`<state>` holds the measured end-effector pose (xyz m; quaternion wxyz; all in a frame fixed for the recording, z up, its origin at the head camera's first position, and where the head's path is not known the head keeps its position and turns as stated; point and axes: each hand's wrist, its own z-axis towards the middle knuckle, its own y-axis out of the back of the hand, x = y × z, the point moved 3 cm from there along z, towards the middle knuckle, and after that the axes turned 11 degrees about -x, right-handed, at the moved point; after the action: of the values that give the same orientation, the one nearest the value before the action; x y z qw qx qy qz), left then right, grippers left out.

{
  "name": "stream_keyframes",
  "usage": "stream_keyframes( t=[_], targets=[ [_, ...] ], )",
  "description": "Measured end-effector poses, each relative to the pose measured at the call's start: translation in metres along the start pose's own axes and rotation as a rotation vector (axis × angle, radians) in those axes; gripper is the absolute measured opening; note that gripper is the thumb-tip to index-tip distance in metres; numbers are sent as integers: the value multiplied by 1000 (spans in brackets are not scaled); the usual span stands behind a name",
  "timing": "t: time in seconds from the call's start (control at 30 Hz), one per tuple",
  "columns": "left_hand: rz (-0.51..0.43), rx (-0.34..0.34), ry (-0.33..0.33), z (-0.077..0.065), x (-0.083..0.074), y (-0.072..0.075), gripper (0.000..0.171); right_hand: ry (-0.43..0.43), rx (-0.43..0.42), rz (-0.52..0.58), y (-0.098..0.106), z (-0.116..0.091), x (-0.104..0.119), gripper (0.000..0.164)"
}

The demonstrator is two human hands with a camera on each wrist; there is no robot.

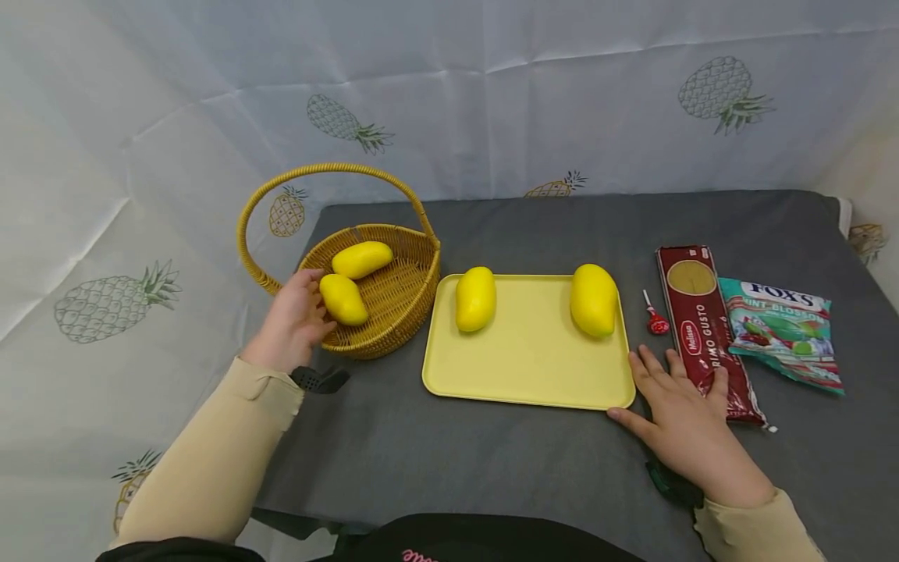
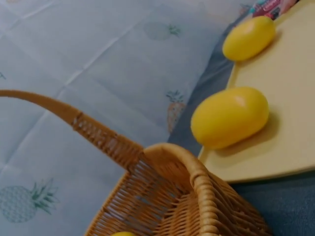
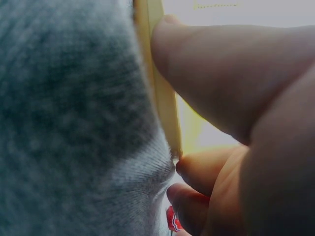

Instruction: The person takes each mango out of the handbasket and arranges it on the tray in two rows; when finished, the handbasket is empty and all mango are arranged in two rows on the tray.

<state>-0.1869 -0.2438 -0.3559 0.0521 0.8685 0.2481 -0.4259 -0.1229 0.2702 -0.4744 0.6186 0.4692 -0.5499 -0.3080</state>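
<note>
At the left rim of a wicker basket (image 1: 414,312) is my left hand (image 1: 291,320), its fingers loosely bent beside a yellow mango (image 1: 342,300) inside. Another mango (image 1: 361,259) lies behind that one. On a pale yellow tray (image 1: 527,367) sit a mango (image 1: 475,299) toward the left and a larger mango (image 1: 593,300) toward the right. My right hand (image 1: 691,429) rests with spread fingers on the dark cloth, thumb at the tray's near right corner and little finger over a dark red spaghetti packet (image 1: 691,312). The left wrist view leaves the left fingers out.
A red lollipop (image 1: 657,323) lies between tray and packet. Right of the packet is a teal Fox's sweets bag (image 1: 787,332). The basket's tall handle (image 1: 337,168) arches over its opening. A pineapple-print curtain (image 1: 492,117) hangs behind the grey-covered table (image 1: 506,460).
</note>
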Motion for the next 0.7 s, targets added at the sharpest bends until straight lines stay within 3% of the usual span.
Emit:
stream_keyframes(
  t=[0.13,0.27,0.43,0.57,0.7],
  targets=[
    [18,-49,26,14,2,-6,74,-1,2,10,-1,1,-1,112],
    [59,-153,55,25,3,-10,65,-3,-4,10,-1,0,0,111],
    [167,-248,28,36,5,-13,67,-4,-7,2,-1,0,1,110],
    [246,-266,-17,40,7,-15,67,-3,-5,3,-1,1,0,110],
    [284,-257,-22,42,8,-14,68,-1,-1,6,-1,1,0,112]
  ],
)
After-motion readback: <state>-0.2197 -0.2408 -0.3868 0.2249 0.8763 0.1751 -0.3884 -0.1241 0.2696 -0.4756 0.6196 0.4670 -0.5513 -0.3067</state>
